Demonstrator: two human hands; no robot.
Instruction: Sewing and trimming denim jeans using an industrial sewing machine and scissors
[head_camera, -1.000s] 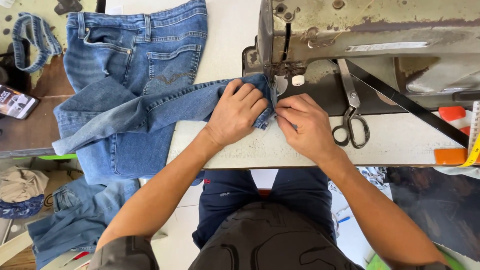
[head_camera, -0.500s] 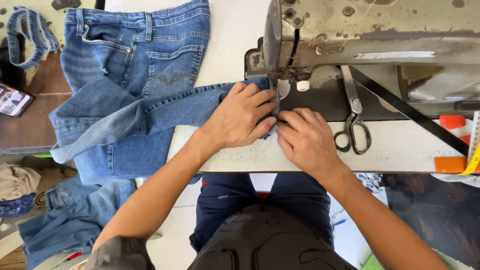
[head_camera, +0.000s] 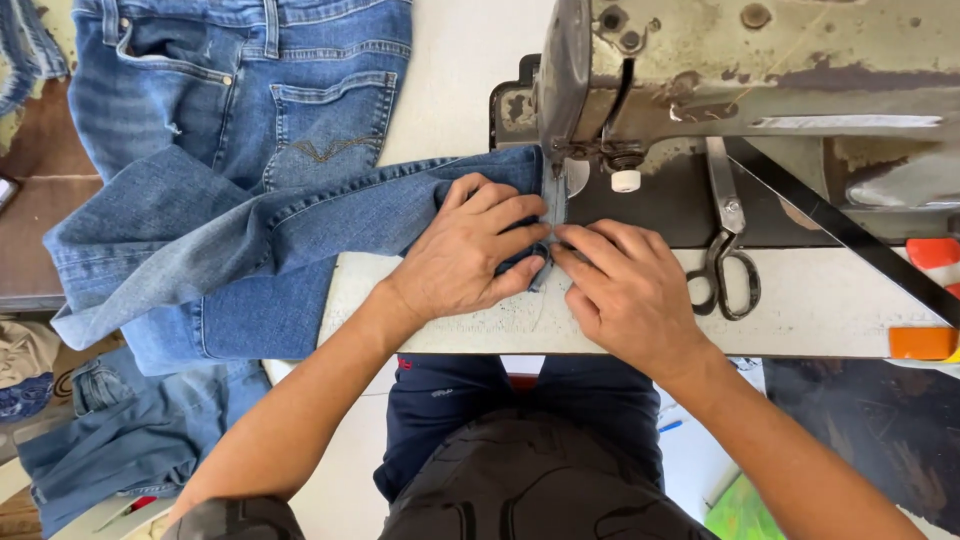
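Denim fills your table: the jeans lie spread to the left, one leg drawn across to the needle of the sewing machine. Your left hand presses flat on the leg's hem; your right hand lies flat just beside it, fingertips pinching the hem edge at the needle. Neither hand grips; both press down, nearly touching. The hem looks folded and set at the foot, but I cannot tell how much seam is sewn. Scissors lie near your right hand, clear of the cloth. More denim is heaped on the floor to your left.
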